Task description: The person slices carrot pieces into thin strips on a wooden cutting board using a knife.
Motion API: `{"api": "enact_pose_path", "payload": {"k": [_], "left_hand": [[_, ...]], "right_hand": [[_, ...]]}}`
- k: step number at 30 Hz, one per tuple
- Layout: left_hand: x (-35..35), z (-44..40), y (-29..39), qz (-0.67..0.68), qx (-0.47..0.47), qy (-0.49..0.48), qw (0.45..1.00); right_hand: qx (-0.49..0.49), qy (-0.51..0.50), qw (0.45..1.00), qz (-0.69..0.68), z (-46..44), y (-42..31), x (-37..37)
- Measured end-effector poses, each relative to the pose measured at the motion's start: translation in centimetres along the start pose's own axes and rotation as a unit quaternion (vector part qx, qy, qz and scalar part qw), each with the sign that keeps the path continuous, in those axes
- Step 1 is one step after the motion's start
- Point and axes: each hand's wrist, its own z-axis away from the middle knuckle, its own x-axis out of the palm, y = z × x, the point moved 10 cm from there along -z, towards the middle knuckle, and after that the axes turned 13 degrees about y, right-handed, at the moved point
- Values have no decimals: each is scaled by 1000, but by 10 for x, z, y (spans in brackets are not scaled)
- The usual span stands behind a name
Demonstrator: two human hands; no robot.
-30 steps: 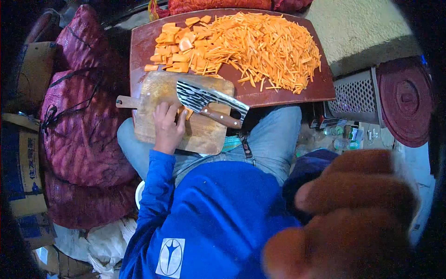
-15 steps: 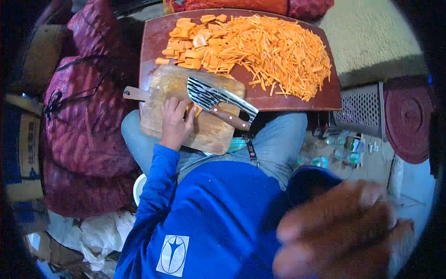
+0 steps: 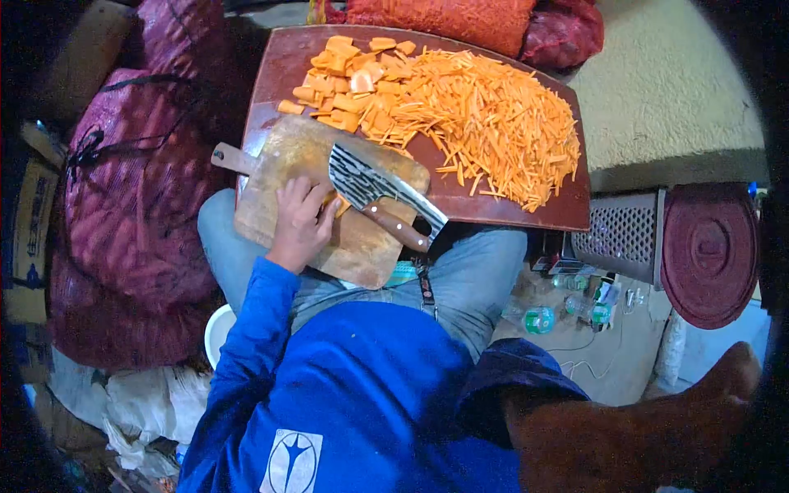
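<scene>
Red tabletop forms the work surface, with a pale wall beyond its right side. A small carrot piece lies on the wooden cutting board, beside the blade of the knife. The left hand has its fingers bent and close together over this piece, holding it against the board. The knife lies diagonally on the board, unheld, its brown handle directed toward the person's right thigh. The board overlaps the near edge of the tabletop and extends over the lap.

The right hand is raised close to the camera, well apart from the knife. It is blurred and dark; whether it is open or closed cannot be determined.

Judged step: workpiece secured, no cut in progress. Any cut from this position calls for the right hand on the handle, with the left fingertips clear of the blade.

Past the board, carrot chunks occupy the left part of the tabletop; a larger pile of carrot strips adjoins them on the right. Outward from the tabletop: maroon mesh sacks at left, a red sack behind, and a perforated grey basket beside a maroon lid at right.
</scene>
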Motion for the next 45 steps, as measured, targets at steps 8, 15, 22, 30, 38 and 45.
{"api": "enact_pose_path", "payload": {"k": [8,15,22,30,38,45], "left_hand": [[0,0,-3,-6,-13,-10,1000],[-3,-3,-1,0,-1,0,1000],[-2,-1,-5,-7,-25,-7,1000],[-5,-1,-5,1,-24,5,1000],[-3,-1,-4,0,-10,-3,1000],[-1,0,-5,-13,-23,-15,1000]], "right_hand": [[-15,38,999,-21,3,-1,-9],[-14,56,998,-35,5,5,-11],[-1,60,997,-45,7,19,-15],[-5,59,997,-53,8,25,-18],[-4,69,995,-67,10,33,-15],[1,68,994,-82,12,42,-12]]}}
